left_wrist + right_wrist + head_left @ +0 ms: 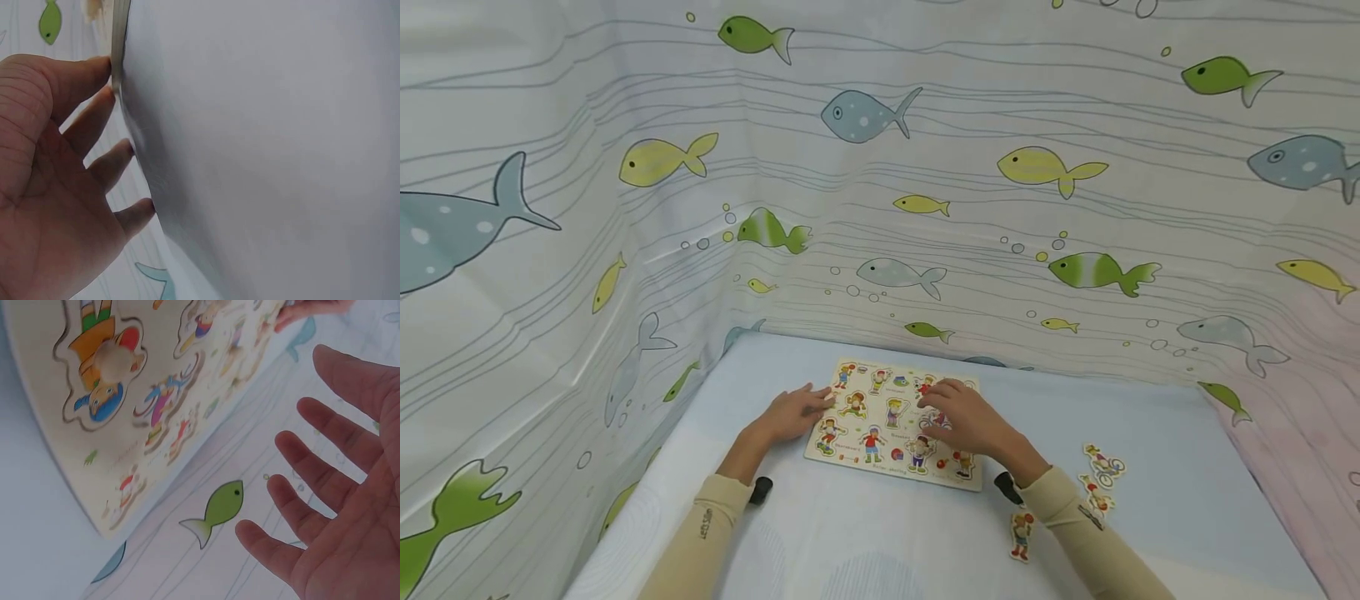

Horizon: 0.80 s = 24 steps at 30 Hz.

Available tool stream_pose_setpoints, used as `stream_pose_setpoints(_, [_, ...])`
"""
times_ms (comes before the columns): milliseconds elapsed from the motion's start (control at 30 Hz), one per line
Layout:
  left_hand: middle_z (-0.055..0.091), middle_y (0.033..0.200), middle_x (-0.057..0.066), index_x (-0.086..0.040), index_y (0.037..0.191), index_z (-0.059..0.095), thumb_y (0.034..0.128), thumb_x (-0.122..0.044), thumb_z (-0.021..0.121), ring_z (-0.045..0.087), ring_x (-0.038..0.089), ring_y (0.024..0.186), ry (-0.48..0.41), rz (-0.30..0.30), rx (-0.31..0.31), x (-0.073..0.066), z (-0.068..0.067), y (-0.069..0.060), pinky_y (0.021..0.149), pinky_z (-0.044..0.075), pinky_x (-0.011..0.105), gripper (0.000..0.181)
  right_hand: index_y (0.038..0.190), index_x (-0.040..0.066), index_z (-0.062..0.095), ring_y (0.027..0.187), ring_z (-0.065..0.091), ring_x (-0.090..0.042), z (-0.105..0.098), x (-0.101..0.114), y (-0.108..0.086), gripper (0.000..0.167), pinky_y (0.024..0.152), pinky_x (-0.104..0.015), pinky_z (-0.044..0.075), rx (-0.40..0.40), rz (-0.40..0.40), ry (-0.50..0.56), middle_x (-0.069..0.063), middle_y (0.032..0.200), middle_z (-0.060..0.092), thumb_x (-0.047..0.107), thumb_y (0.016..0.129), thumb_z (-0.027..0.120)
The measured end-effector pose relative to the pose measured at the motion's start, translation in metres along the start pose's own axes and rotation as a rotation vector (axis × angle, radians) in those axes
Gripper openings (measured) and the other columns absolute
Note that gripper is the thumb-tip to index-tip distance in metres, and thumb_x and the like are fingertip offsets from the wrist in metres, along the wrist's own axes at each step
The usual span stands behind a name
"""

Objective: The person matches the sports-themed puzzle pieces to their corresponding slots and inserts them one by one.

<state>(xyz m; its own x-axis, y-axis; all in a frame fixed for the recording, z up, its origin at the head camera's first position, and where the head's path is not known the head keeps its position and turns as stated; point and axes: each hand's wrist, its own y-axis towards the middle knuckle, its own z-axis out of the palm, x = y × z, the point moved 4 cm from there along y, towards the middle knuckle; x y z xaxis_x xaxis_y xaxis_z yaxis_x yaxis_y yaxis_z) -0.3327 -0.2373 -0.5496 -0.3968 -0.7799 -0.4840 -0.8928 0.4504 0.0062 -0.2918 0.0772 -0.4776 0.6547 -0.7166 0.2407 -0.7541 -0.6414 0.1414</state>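
A cream wooden puzzle board point(850, 431) with sports-figure pieces lies on the table. At its left edge, my left hand point(792, 412) touches the board's side with thumb and index fingertip; in the left wrist view, the other fingers of that hand point(69, 156) reach down to the tabletop. My right hand point(966, 417) hovers over the board's right half, fingers spread, covering part of it. Nothing is between the fingers of the right hand point(344, 481) in the right wrist view. A blue-hatted figure piece point(103, 378) with a round knob sits in the board there.
Right of the board lie a loose cyclist piece point(1103, 467), a second figure piece point(1097, 497) below it, and another figure piece point(1021, 536) beside the right forearm. The pale blue tabletop point(1172, 467) meets fish-patterned sheeting point(970, 242) at the back and left.
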Motion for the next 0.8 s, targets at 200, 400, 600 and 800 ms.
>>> stream_pose_setpoints(200, [0.048,0.147,0.009,-0.009,0.132,0.064,0.0977,-0.012,0.059,0.034,0.046,0.138,0.006,0.01,-0.017,-0.001,0.0,-0.001,0.104,0.018,0.076,0.035,0.121,0.017,0.066,0.13,0.045,-0.026,-0.007,-0.011,-0.011,0.036,0.107,-0.05,0.038,0.002,0.028,0.007,0.0,0.126,0.06,0.032,0.089,0.075])
stream_pose_setpoints(400, [0.048,0.147,0.009,-0.009,0.133,0.063,0.0979,-0.013,0.059,0.034,0.046,0.138,0.007,0.017,-0.019,-0.003,-0.002,-0.002,0.104,0.018,0.076,0.035,0.118,0.02,0.067,0.125,0.048,-0.024,-0.013,-0.024,-0.023,0.034,0.104,-0.05,0.041,-0.012,0.029,0.006,0.001,0.123,0.061,0.031,0.087,0.077])
stream_pose_setpoints(600, [0.048,0.147,0.01,-0.009,0.132,0.063,0.0981,-0.012,0.058,0.033,0.046,0.139,0.011,0.023,-0.019,-0.002,-0.002,-0.002,0.104,0.018,0.076,0.035,0.117,0.017,0.069,0.122,0.05,-0.025,-0.022,-0.038,-0.04,0.035,0.101,-0.048,0.044,-0.043,0.033,0.015,0.0,0.121,0.061,0.028,0.086,0.079])
stream_pose_setpoints(800, [0.048,0.147,0.011,-0.009,0.133,0.063,0.0982,-0.012,0.058,0.033,0.046,0.138,0.015,0.023,-0.011,-0.003,-0.003,-0.002,0.103,0.018,0.077,0.035,0.114,0.018,0.069,0.122,0.051,-0.028,-0.03,-0.052,-0.056,0.031,0.101,-0.051,0.044,-0.044,0.079,0.029,-0.003,0.121,0.062,0.026,0.086,0.079])
